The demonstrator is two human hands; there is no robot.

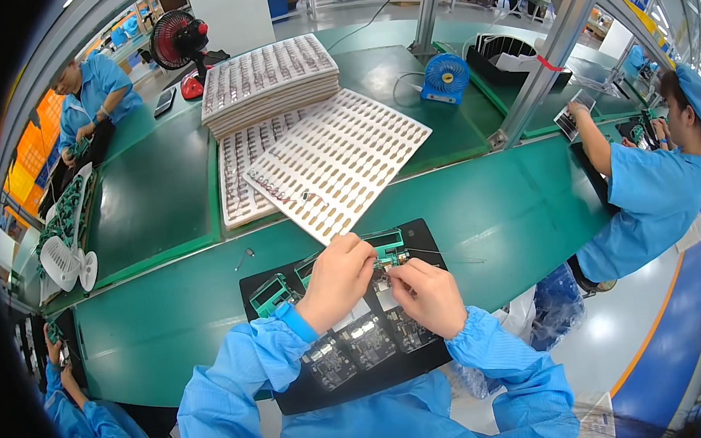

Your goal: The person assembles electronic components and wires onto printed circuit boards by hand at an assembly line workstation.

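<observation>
A black tray [299, 396] lies on the green bench in front of me, with dark printed circuit boards [368, 341] in its near half. Green-edged pieces [270, 294] sit along its far side. My left hand [338, 276], a blue band at its wrist, bends over the tray's far middle with its fingers closed. Close beside it, my right hand [429, 295] pinches at the far end of the boards. Whatever either hand grips is too small or hidden between the fingertips. Thin wires [448, 256] stick out to the right of the fingers.
Beyond the black tray lies a white slotted tray [362, 152], tilted over another, beside a stack of filled white trays [270, 81]. A blue fan [445, 78] stands farther back. A small wired part [245, 258] lies left. Co-workers in blue sit right [644, 179], far left and near left.
</observation>
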